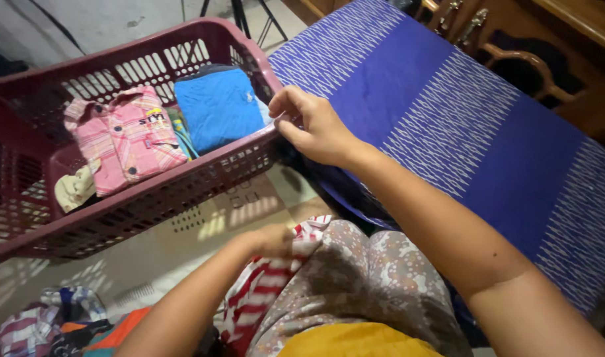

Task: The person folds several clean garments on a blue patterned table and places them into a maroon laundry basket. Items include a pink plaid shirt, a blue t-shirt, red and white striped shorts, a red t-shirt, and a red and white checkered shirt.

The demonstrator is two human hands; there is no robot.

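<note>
Blue patterned bed (pixel 448 112), tiled floor (pixel 183 244), maroon basket (pixel 150 192)

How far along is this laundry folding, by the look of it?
Done: a folded pink plaid shirt and a folded blue garment lie in the maroon basket. In hand: the left hand grips a red-and-white striped garment on the lap, while the right hand is at the basket's rim. Left: a heap of unfolded clothes on the floor.

Right hand (pixel 313 125) on maroon basket (pixel 183 192) rim, left hand (pixel 270 240) apparently gripping striped cloth (pixel 266 291) (red-and-white).
</note>
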